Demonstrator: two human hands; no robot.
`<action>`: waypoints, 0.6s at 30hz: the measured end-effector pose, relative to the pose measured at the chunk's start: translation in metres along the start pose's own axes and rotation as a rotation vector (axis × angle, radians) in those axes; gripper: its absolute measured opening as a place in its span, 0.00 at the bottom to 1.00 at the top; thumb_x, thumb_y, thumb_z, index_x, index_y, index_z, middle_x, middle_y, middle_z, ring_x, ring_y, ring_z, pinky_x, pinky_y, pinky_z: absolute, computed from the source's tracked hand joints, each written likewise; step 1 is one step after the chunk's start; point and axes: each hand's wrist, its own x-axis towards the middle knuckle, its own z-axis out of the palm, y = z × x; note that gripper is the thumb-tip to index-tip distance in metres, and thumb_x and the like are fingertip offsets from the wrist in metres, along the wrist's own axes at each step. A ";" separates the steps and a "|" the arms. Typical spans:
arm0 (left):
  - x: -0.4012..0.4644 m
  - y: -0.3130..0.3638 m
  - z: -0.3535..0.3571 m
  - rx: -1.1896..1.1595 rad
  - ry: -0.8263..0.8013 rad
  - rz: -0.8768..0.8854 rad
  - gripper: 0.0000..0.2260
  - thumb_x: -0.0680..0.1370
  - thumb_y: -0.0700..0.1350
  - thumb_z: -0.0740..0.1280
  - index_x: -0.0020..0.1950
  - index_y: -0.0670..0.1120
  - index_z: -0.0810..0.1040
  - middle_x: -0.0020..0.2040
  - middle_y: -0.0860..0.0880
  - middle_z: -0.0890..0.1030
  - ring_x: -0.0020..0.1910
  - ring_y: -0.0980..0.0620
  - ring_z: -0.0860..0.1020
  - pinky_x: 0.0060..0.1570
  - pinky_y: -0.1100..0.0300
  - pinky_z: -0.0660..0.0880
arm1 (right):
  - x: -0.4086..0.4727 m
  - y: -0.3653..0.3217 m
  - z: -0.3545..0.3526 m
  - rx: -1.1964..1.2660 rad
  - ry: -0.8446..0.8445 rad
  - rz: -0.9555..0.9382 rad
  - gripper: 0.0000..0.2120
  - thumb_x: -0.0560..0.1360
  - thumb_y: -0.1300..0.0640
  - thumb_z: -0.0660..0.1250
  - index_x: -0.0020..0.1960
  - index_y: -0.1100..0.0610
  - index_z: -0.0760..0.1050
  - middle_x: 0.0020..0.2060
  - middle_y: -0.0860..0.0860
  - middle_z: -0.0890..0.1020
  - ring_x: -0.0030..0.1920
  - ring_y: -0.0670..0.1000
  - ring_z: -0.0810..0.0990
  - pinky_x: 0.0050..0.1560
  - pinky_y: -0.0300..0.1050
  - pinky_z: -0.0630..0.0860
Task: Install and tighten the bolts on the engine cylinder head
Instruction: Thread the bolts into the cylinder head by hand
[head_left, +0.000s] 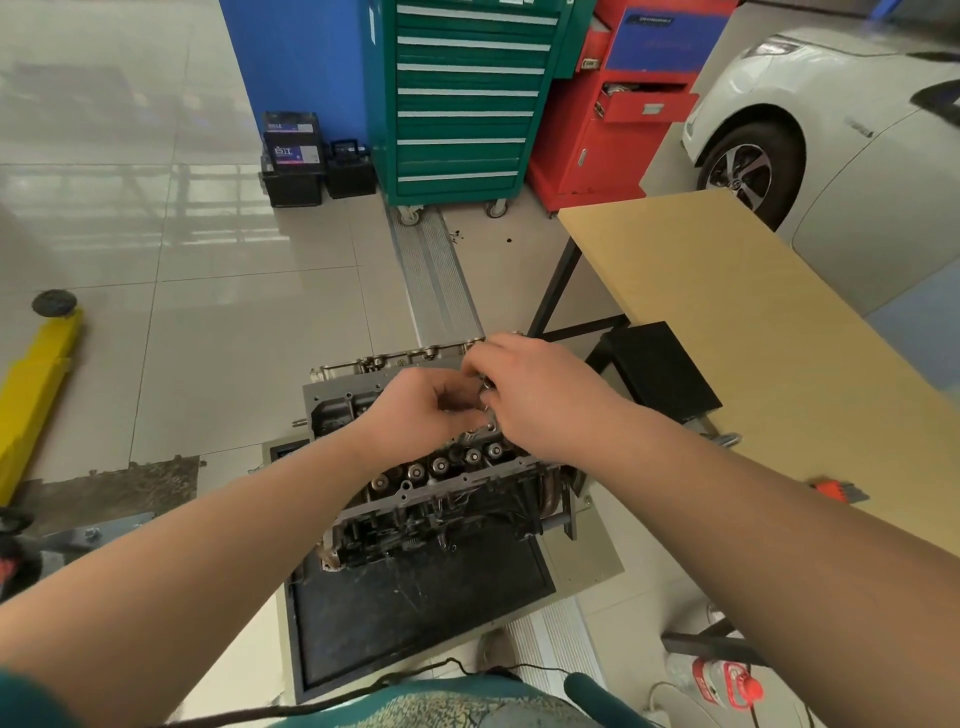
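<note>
Head view looks down on an engine cylinder head (441, 467) sitting on a low stand with a black mat (415, 597) under its near side. Both hands meet over the far right part of the cylinder head. The left hand (421, 410) has its fingers curled inward, and small metal parts, probably bolts (487, 387), show between its fingertips and those of the right hand (535, 395). The right hand lies knuckles-up with its fingers bent down over the same spot, pinching at the metal pieces; exactly which hand carries which piece cannot be told, because the fingers overlap. A row of round valve tops runs along the near edge of the cylinder head, just below the hands.

To the right stands a tan wooden table (753, 322) with a black stool (660, 369) beside it. Farther back are a green drawer cabinet (467, 98), a red tool cart (613, 119) with 1 drawer pulled open, and car batteries (293, 156) on the tiled floor. A white car (831, 130) fills the upper right corner, and a yellow lift arm (36, 384) lies at the left.
</note>
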 end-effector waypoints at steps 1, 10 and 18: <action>-0.001 0.000 0.000 -0.017 -0.016 0.003 0.08 0.77 0.44 0.77 0.52 0.56 0.85 0.45 0.61 0.86 0.46 0.62 0.84 0.49 0.69 0.78 | 0.001 0.000 0.000 -0.017 -0.003 0.036 0.09 0.82 0.54 0.67 0.62 0.52 0.75 0.53 0.50 0.78 0.52 0.54 0.79 0.48 0.53 0.78; -0.001 0.005 0.001 0.056 0.018 -0.006 0.17 0.77 0.44 0.75 0.43 0.68 0.79 0.43 0.72 0.83 0.46 0.70 0.82 0.48 0.74 0.74 | 0.000 -0.004 0.005 -0.071 -0.054 -0.059 0.16 0.77 0.60 0.70 0.62 0.51 0.72 0.55 0.50 0.75 0.50 0.53 0.77 0.46 0.51 0.78; -0.002 0.009 0.002 0.052 0.027 0.041 0.07 0.71 0.52 0.72 0.47 0.52 0.85 0.43 0.59 0.85 0.44 0.60 0.83 0.48 0.61 0.79 | 0.003 -0.004 0.008 -0.134 0.027 0.012 0.15 0.81 0.42 0.66 0.59 0.51 0.71 0.52 0.49 0.76 0.46 0.52 0.77 0.38 0.50 0.74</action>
